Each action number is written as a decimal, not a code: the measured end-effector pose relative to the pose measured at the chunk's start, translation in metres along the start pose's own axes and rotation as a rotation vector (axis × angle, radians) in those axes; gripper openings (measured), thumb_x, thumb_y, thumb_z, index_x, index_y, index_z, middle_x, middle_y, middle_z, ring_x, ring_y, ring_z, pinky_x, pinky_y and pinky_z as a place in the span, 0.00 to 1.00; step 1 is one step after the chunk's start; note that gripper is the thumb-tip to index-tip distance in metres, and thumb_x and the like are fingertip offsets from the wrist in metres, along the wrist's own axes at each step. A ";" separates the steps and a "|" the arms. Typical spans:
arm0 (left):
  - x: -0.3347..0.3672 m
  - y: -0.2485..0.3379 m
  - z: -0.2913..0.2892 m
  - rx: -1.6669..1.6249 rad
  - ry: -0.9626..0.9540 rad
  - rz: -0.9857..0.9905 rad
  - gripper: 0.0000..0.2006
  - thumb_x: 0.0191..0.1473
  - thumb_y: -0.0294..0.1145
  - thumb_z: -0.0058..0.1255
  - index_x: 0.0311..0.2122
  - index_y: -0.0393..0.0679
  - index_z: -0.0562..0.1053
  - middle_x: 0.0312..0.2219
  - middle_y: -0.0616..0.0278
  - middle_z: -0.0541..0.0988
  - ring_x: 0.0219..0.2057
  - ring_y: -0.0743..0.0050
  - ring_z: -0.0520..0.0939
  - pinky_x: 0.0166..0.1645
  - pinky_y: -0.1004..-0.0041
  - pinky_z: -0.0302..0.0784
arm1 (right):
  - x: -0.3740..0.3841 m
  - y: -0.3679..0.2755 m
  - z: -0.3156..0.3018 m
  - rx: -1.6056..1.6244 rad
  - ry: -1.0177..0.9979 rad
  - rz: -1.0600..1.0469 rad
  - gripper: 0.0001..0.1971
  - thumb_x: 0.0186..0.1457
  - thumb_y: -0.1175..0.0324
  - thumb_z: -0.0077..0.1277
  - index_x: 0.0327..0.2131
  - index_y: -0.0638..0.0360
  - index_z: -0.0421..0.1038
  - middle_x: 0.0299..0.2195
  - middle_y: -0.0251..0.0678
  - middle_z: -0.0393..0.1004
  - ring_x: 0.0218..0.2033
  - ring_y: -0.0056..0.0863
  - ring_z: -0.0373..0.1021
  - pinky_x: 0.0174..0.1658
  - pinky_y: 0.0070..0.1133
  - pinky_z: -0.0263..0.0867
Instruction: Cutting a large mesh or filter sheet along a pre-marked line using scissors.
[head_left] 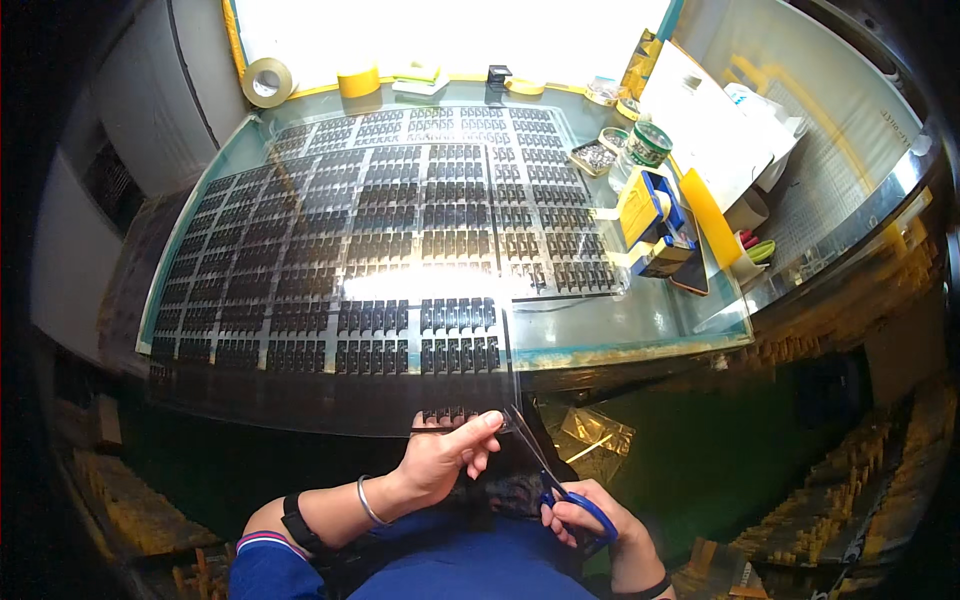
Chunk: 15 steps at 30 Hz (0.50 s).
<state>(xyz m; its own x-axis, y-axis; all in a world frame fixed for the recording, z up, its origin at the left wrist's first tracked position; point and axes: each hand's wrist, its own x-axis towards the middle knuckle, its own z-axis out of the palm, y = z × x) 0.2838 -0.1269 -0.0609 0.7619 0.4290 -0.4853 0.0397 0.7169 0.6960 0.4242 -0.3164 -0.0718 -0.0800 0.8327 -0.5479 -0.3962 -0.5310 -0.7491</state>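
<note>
A large clear film sheet [280, 392] printed with rows of black patterns lies over the glass table, its near edge overhanging the front. My left hand [450, 458] is closed on the near right corner of this film, thumb on top and fingers partly under it. Scissors [533, 448] with blue handles are in my right hand [592, 512], fingers through the loops. Their blades point up and away, and the tips are at the film's edge just right of my left thumb. Whether the blades touch the film, I cannot tell.
On the table's right stand a yellow-and-blue tape dispenser [655, 215], a green-lidded jar [650, 145] and a tray of small metal pieces [592, 158]. Tape rolls [268, 82] line the back below a bright panel [450, 35]. A clear plastic bag [597, 435] lies below the table.
</note>
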 end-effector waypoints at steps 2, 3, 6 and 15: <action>0.000 0.000 -0.001 0.035 -0.010 -0.006 0.08 0.48 0.35 0.53 0.26 0.42 0.72 0.17 0.66 0.74 0.14 0.83 0.71 0.15 0.83 0.62 | 0.000 -0.003 0.001 0.045 -0.014 0.007 0.13 0.52 0.63 0.47 0.26 0.66 0.67 0.17 0.31 0.67 0.16 0.16 0.64 0.18 0.12 0.62; 0.000 0.000 -0.001 0.052 -0.015 -0.009 0.08 0.48 0.36 0.53 0.26 0.43 0.72 0.17 0.66 0.74 0.13 0.83 0.71 0.15 0.83 0.61 | 0.001 -0.004 0.002 0.056 -0.023 0.007 0.13 0.52 0.64 0.46 0.26 0.66 0.67 0.17 0.32 0.67 0.15 0.16 0.64 0.17 0.12 0.61; 0.002 0.001 -0.001 0.082 -0.004 -0.004 0.07 0.48 0.35 0.53 0.25 0.43 0.72 0.16 0.66 0.74 0.13 0.84 0.70 0.14 0.84 0.61 | 0.000 -0.006 0.010 0.021 0.049 0.032 0.13 0.53 0.64 0.45 0.24 0.66 0.67 0.15 0.32 0.66 0.13 0.16 0.63 0.15 0.13 0.60; 0.003 0.000 0.005 0.079 -0.022 -0.003 0.08 0.46 0.34 0.56 0.23 0.41 0.72 0.16 0.65 0.74 0.13 0.86 0.71 0.15 0.85 0.64 | 0.002 0.005 0.052 -0.331 0.494 -0.103 0.16 0.51 0.60 0.50 0.18 0.60 0.65 0.11 0.28 0.64 0.12 0.13 0.62 0.15 0.13 0.57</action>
<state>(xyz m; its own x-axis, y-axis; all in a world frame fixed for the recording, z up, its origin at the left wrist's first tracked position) 0.2897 -0.1282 -0.0593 0.7754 0.4143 -0.4765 0.0921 0.6724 0.7344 0.3744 -0.3093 -0.0570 0.4099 0.7530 -0.5147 -0.0670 -0.5379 -0.8403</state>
